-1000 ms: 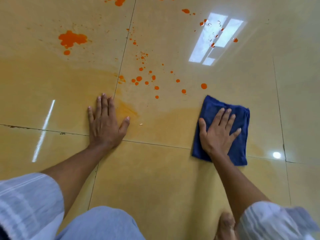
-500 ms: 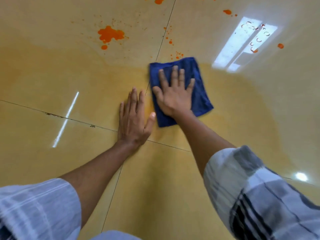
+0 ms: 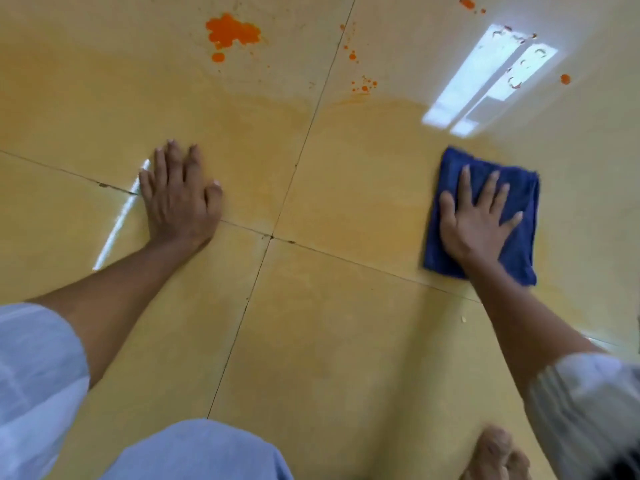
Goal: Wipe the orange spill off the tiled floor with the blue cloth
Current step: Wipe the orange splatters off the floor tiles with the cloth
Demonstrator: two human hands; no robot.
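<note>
A folded blue cloth (image 3: 519, 199) lies flat on the tiled floor (image 3: 329, 323) at the right. My right hand (image 3: 474, 220) presses down on it with fingers spread and straight. My left hand (image 3: 180, 199) rests flat on the floor at the left, fingers straight, holding nothing. A large orange blot (image 3: 232, 31) sits at the top centre, far from the cloth. Small orange drops (image 3: 363, 86) dot the tile above the smeared area, and more orange drops (image 3: 565, 79) lie at the top right. A pale orange film covers the tiles between my hands.
Grout lines cross at the middle of the floor (image 3: 272, 236). A bright window reflection (image 3: 491, 81) glares above the cloth. My knee (image 3: 201, 452) is at the bottom centre and my bare foot (image 3: 495, 455) at the bottom right.
My right hand has slid the cloth from the upper middle, beside my left hand, back to the right. The cluster of orange drops seen a second ago is smeared away.
</note>
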